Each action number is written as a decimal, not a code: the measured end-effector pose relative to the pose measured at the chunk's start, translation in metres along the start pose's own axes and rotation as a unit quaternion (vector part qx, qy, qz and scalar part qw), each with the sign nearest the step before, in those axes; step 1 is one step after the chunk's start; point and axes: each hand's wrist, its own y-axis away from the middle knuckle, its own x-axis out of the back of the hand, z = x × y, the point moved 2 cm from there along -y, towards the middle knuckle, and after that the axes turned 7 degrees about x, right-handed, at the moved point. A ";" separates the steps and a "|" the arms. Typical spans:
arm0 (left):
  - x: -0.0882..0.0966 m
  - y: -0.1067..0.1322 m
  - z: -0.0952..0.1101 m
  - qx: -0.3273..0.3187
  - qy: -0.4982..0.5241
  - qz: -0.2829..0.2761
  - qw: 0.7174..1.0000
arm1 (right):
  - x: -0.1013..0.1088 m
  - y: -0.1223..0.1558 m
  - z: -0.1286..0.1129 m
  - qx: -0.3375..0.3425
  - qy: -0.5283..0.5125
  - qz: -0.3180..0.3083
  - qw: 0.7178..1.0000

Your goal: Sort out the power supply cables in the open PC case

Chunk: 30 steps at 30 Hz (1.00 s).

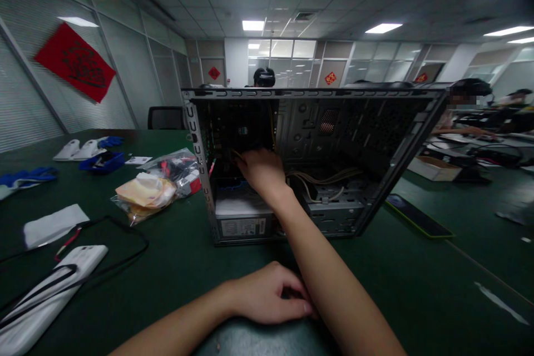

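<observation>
An open computer case stands on the green table, its bare side facing me. My right hand reaches inside, left of the middle, below a dark round cooling fan. Its fingers are bent together near a thin light-brown piece, and their tips are too dark to show what they grip. Resting low in front of the case, my left hand is loosely curled, with nothing seen in it. Its fingertips are partly hidden by my right forearm. Below my right hand sits the power supply; pale cables run to its right.
To the left lie plastic bags of parts, a blue tray, gloves and a white power strip with black cords. A dark flat panel with a green edge and an open box are at right. Other people sit beyond.
</observation>
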 end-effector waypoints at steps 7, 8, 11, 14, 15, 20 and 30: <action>0.002 0.002 0.005 -0.008 -0.011 -0.001 1.000 | -0.002 -0.001 0.007 -0.003 -0.026 0.010 1.000; 0.003 0.002 0.006 -0.009 -0.015 0.000 1.000 | -0.002 -0.001 0.008 0.003 -0.034 0.018 0.999; 0.004 0.003 0.009 -0.009 -0.029 -0.002 1.000 | -0.002 -0.004 0.013 0.031 -0.098 0.028 0.994; 0.005 0.003 0.010 -0.013 -0.037 -0.008 0.999 | 0.001 -0.005 0.020 0.066 -0.194 0.012 0.979; 0.005 0.003 0.010 -0.014 -0.038 -0.009 0.999 | 0.003 -0.005 0.022 0.081 -0.223 -0.001 0.971; 0.005 0.004 0.006 -0.013 -0.039 -0.014 0.999 | 0.021 0.005 0.029 0.140 -0.287 -0.087 0.944; 0.004 0.004 0.007 -0.019 -0.037 -0.012 0.999 | 0.035 0.014 0.017 0.121 -0.154 -0.102 0.975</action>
